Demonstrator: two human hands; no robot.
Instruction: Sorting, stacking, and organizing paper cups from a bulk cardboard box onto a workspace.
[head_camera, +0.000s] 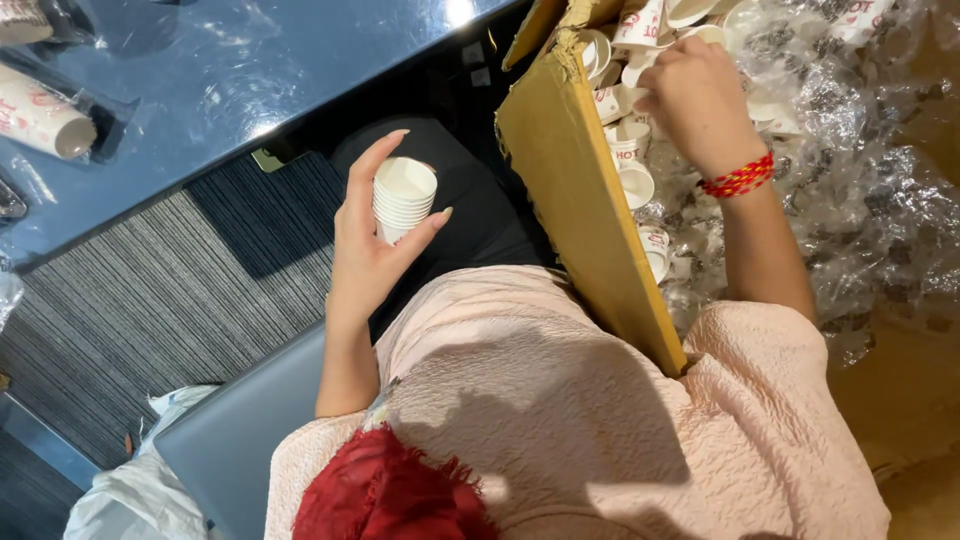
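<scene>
Glossy dark table (250, 60) across the upper left, above striped grey carpet (150, 300). On the table near its left edge: wrapped sleeve of white paper cups (40, 115) in clear plastic, another wrapped bundle (20, 20) further up at the corner. Right of the table, open cardboard box (580, 200) carrying loose white paper cups (630, 150) on crumpled clear plastic (870, 190).

We see a stack of plain white cups (403, 197). The loose cups (628, 150) inside the brown cardboard box (580, 210) are white with red print. Our wrist carries a red beaded band (738, 178). Our top (560, 420) is pale pink, the carpet (170, 290) grey-striped, and the table (240, 80) perhaps dark blue under the glare.
</scene>
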